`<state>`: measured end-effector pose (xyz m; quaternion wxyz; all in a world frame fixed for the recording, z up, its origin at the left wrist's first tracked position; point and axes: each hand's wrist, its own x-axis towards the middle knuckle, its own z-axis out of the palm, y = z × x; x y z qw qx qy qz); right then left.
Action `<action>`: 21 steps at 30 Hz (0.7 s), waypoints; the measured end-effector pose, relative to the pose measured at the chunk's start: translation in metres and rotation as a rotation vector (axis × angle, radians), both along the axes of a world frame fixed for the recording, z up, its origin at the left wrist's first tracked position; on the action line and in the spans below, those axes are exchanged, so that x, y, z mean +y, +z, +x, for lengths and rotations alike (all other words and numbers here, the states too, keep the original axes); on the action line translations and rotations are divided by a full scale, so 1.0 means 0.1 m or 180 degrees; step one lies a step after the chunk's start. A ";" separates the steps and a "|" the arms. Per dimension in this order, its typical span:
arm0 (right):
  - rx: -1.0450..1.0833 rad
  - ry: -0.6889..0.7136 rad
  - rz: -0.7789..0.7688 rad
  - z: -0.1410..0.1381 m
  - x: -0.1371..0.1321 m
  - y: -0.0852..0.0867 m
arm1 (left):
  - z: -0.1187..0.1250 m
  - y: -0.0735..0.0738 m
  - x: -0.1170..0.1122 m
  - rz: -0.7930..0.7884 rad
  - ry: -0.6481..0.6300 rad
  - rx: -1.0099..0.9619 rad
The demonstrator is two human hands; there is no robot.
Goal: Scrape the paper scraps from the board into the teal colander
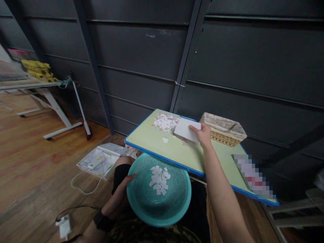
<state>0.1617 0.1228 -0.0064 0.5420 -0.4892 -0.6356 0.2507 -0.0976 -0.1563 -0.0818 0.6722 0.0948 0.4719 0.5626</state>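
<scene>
My right hand (204, 134) reaches out over the green table (157, 141) and grips a white card (186, 130) by its edge, the card's far side resting near a pile of small white paper pieces (165, 122). One loose piece (165, 140) lies on the table nearer me. My left hand (129, 179) holds the rim of a round teal basket (172, 209) on my lap, just below the table's blue front edge. Several white paper pieces (159, 180) lie inside the basket. A dark band sits on my left wrist.
A woven wicker basket (224, 131) with a cloth lining stands at the table's back right. A blurred flat item (253, 177) lies at the right end. On the wooden floor to the left sit an open white box (101, 160) with a cable and a white-legged table (50, 101).
</scene>
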 end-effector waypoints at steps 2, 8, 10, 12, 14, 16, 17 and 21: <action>-0.0096 -0.0186 0.0028 0.09 0.06 -0.01 | -0.01 -0.02 0.01 0.0052 -0.0066 0.0001; -0.0650 -0.0188 -0.0011 0.07 0.05 -0.02 | 0.00 0.01 0.02 0.0046 -0.0068 0.0015; -0.0652 0.0006 -0.0065 0.02 0.00 0.00 | 0.00 0.02 0.02 0.0006 -0.0076 0.0013; -0.0570 0.0246 -0.0145 -0.03 -0.06 0.01 | -0.01 0.01 0.02 0.0034 -0.0080 0.0023; -0.0441 0.0525 -0.0262 -0.07 -0.12 0.03 | -0.02 0.00 0.03 0.0089 -0.0090 0.0051; -0.0265 0.0770 -0.0399 -0.11 -0.17 0.04 | -0.03 -0.02 0.04 0.0101 -0.0091 0.0062; -0.0162 0.0840 -0.0461 -0.12 -0.18 0.04 | -0.03 -0.02 0.04 0.0113 -0.0081 0.0064; 0.0119 0.0812 -0.0523 -0.16 -0.20 0.04 | -0.02 -0.03 0.05 0.0145 -0.0020 0.0072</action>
